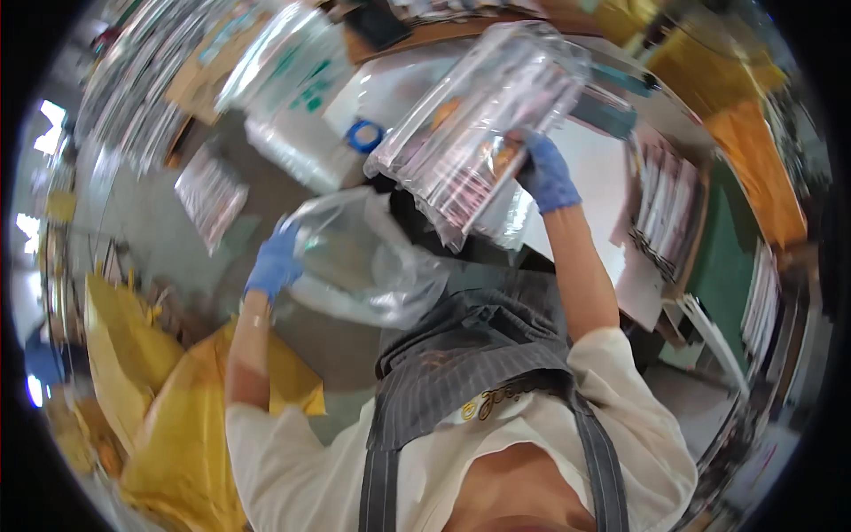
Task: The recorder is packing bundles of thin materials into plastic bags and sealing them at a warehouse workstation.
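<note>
My left hand (pixel 273 262), in a blue glove, is closed on the edge of a large clear plastic bag (pixel 355 266). The bag hangs loosely in front of my apron, its mouth spread wide. On the right, my gloved right hand (pixel 551 173) grips the near right side of a stack of flat packs in clear plastic wrap (pixel 470 133). Colourful printed pieces show through the wrap. The stack tilts over the worktable, and its underside is hidden. My right fingertips are partly covered by the shiny plastic.
A blue tape roll (pixel 364 136) lies beside a bundle of clear plastic with green print (pixel 297 75). One wrapped pack (pixel 213 195) sits at the left, near several piled packs (pixel 142 97). Yellow sacks (pixel 191 426) stand at lower left. Bundled packs (pixel 663 204) fill the right side.
</note>
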Demonstrator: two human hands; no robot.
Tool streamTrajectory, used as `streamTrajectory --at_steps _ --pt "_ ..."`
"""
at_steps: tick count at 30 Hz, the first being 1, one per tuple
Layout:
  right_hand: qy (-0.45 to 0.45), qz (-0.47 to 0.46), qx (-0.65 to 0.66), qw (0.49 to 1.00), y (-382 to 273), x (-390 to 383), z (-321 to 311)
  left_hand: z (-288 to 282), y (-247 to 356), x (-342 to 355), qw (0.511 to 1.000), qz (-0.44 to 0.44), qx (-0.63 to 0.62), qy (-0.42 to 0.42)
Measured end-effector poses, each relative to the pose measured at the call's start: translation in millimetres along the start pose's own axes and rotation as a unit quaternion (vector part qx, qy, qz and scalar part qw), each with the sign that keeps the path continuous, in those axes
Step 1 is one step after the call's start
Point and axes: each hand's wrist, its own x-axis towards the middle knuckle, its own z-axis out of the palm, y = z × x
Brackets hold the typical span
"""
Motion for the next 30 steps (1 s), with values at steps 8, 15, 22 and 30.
streamTrajectory --at_steps 8,15,22,30 --pt "-0.124 -0.102 -0.176 0.971 83 -52 130 -29 -29 3 0.990 0.125 -0.062 0.009" --pt "-0.271 -0.253 -0.516 0.773 140 -79 139 -114 -35 -51 0.941 0.223 -0.251 0.031" --pt "-0.326 -0.298 -0.602 0.666 180 -78 126 -103 -40 -28 0.986 0.131 -0.067 0.077" --pt "-0.367 -0.244 -0.673 0.593 228 -40 108 -66 63 -74 0.884 0.332 -0.281 0.172"
